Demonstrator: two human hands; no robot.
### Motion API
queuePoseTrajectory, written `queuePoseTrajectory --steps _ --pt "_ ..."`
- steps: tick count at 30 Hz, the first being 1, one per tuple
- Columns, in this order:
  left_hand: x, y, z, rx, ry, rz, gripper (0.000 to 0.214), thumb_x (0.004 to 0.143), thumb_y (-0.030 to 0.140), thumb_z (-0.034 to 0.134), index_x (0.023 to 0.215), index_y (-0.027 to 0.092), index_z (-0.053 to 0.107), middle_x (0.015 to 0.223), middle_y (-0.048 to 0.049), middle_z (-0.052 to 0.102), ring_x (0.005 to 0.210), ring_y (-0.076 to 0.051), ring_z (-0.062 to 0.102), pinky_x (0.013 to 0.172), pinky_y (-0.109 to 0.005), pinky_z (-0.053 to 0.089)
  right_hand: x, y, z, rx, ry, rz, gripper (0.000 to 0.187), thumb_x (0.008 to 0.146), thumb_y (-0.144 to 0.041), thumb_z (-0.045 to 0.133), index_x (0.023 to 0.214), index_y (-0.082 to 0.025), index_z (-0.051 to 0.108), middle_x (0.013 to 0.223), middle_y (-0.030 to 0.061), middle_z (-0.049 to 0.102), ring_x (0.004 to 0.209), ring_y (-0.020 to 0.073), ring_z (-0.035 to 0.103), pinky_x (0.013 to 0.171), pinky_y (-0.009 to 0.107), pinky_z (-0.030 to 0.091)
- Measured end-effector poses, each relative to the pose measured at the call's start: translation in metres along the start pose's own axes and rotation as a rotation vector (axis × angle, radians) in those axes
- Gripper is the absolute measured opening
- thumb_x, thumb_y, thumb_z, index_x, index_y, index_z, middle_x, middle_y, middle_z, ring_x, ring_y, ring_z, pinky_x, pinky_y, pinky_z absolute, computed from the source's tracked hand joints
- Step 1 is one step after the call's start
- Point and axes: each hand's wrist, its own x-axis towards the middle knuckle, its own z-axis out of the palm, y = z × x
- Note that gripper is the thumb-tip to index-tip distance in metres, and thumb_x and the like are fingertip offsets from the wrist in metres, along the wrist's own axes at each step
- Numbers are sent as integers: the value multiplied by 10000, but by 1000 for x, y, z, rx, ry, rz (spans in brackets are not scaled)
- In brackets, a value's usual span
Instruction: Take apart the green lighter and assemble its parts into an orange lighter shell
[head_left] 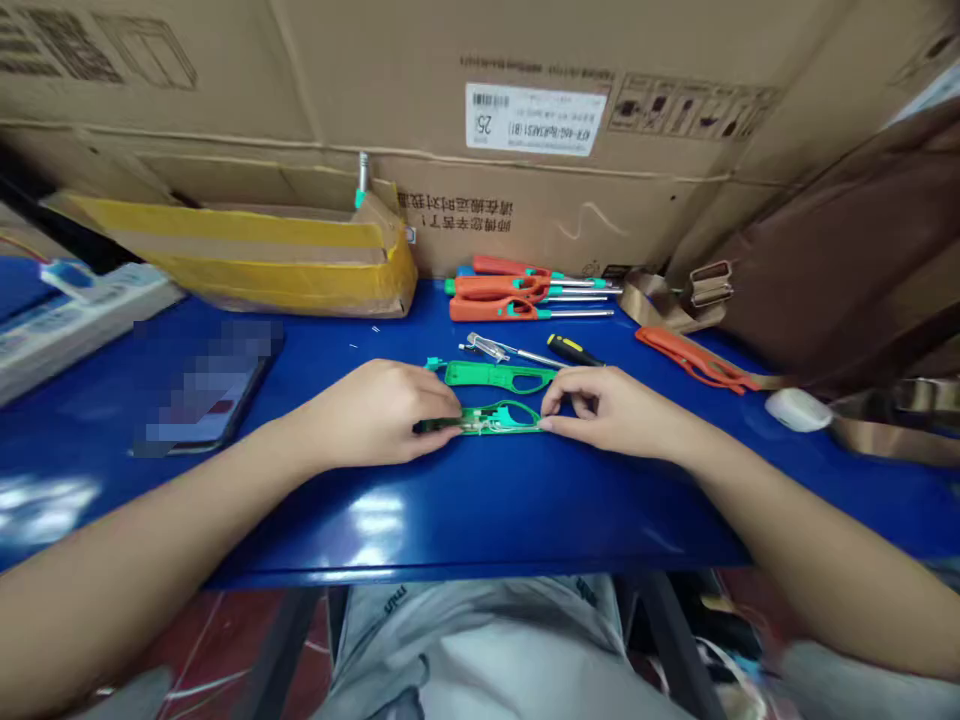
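An opened green lighter casing half (491,419) with a teal trigger and small inner parts lies between my hands on the blue table. My left hand (386,412) pinches its left end, fingers closed around it. At the other end, the fingertips of my right hand (607,408) grip its tip. Just behind lies a second green casing half (495,375), hollow side showing, with a small teal piece (433,363) at its left. Beyond it rest a clear fuel tank (487,346), a thin metal tube (536,356) and a black-and-yellow screwdriver (574,350).
Several orange lighters (495,289) lie at the back near a yellow-taped cardboard box (300,270). An orange casing (694,357), brown tape (660,305) and a white object (798,409) are at right. A phone (217,390) and power strip (82,325) occupy the left.
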Motion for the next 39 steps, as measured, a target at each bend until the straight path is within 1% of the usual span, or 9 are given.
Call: queuePoseTrajectory --steps 4,8,15,18,22,28,34,36,39 --pt "1 8 1 -13 74 10 241 996 294 549 1114 193 733 1127 -43 766 1008 -201 727 892 -317 572 1 -5 4 -7 5 46 62 835 -229 673 832 -177 705 661 -40 574 555 93 426 562 239 340" --pt "3 15 7 -27 63 37 290 994 300 547 1234 228 692 1317 -62 687 1164 -231 674 972 -356 558 1 -8 7 -45 31 32 23 800 -169 672 815 -174 689 620 -55 539 527 86 412 559 235 334" --pt "6 15 16 16 41 59 312 1017 279 495 1240 213 704 1362 -77 662 1186 -262 651 1010 -418 544 1 -8 11 -131 100 -92 42 853 -178 650 847 -185 691 764 -11 656 592 99 500 634 246 402" --pt "7 16 17 27 27 42 333 1023 268 478 1274 211 689 1372 -80 656 1193 -272 645 1009 -441 544 2 -4 12 -133 194 -120 74 891 -191 627 883 -192 700 833 18 667 691 133 580 697 268 462" --pt "7 19 16 1 53 27 339 1017 277 499 1303 216 670 1363 -82 664 1209 -270 642 1024 -444 537 5 9 13 -241 272 -164 201 902 -167 615 1063 -224 721 1099 85 643 1022 237 626 923 392 506" --pt "5 18 17 -68 176 -49 324 1017 322 524 1292 235 671 1301 -66 693 1169 -224 656 1047 -404 523 12 18 12 -224 248 -190 50 909 -182 645 871 -211 662 1055 81 623 1074 258 580 987 451 479" --pt "5 13 12 74 336 -120 400 997 286 565 1386 203 597 1400 -106 621 1280 -277 563 1079 -458 485 11 0 11 78 383 -87 95 964 -302 551 920 -219 565 859 21 593 780 174 580 752 339 509" --pt "4 11 11 111 344 -116 437 991 311 590 1414 200 567 1420 -115 606 1279 -290 556 1073 -473 480 11 -3 11 301 353 -5 157 949 -375 564 927 -220 548 828 4 569 730 160 579 693 321 523" --pt "3 9 10 43 303 -103 462 980 373 620 1396 178 575 1238 -108 701 1077 -243 646 940 -392 536 10 -4 13 510 233 58 221 922 -421 591 994 -215 561 848 6 573 739 158 607 655 303 544"
